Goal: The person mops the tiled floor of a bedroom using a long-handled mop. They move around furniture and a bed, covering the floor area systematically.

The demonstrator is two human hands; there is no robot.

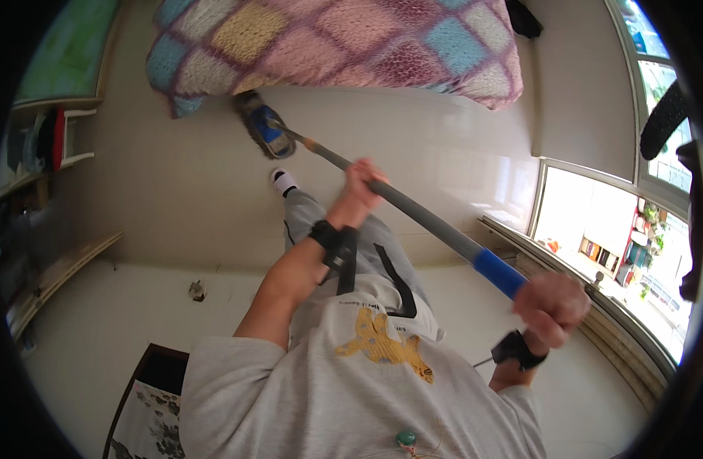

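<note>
A flat dust mop lies slantwise across the picture. Its blue mop head [266, 125] with a dark grey-brown fringe rests on the tiled floor, the far end close to the hanging edge of a bed cover. From it a grey pole [429, 218] with an orange collar rises toward me, ending in a blue grip sleeve [499, 272]. My left hand [364, 185] is wrapped around the middle of the pole. At the upper end, my right hand [551, 308] is closed on the blue sleeve, slightly blurred. Both wrists wear black straps with small devices.
A plush patchwork bed cover [340, 46] hangs at the far side. My shoe [281, 181] stands just short of the mop head. A windowsill [575, 275] runs along the right. On the left are shelves [70, 267] and a white-framed chair-like piece [76, 137].
</note>
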